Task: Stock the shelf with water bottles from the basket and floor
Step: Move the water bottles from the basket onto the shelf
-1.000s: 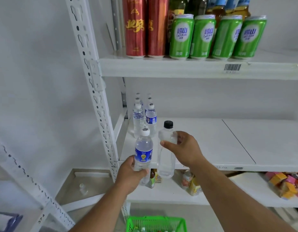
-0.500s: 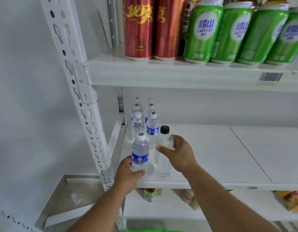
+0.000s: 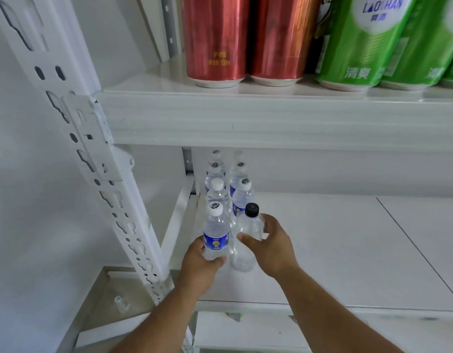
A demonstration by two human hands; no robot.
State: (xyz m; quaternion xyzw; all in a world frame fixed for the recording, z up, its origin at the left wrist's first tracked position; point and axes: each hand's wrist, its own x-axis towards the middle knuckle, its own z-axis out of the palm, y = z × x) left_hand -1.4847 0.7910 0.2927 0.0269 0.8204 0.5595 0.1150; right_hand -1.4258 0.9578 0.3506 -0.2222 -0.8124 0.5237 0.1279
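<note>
My left hand (image 3: 198,266) grips a white-capped water bottle with a blue label (image 3: 216,233), standing upright at the left front of the white middle shelf (image 3: 347,250). My right hand (image 3: 271,247) grips a clear black-capped bottle (image 3: 247,240) right beside it, its base on the shelf. Behind them stand two rows of several white-capped water bottles (image 3: 242,197) running to the back wall. The basket is out of view.
The upper shelf (image 3: 271,118) hangs close above, carrying red cans (image 3: 215,39) and green cans (image 3: 360,42). A perforated white upright (image 3: 92,161) stands to the left. A small clear bottle (image 3: 121,303) lies on the grey floor plate below. The shelf stretches bare to the right.
Both hands moved forward and down with their bottles, from in front of the shelf edge onto the shelf behind the rows. The view came closer and the basket dropped out of sight.
</note>
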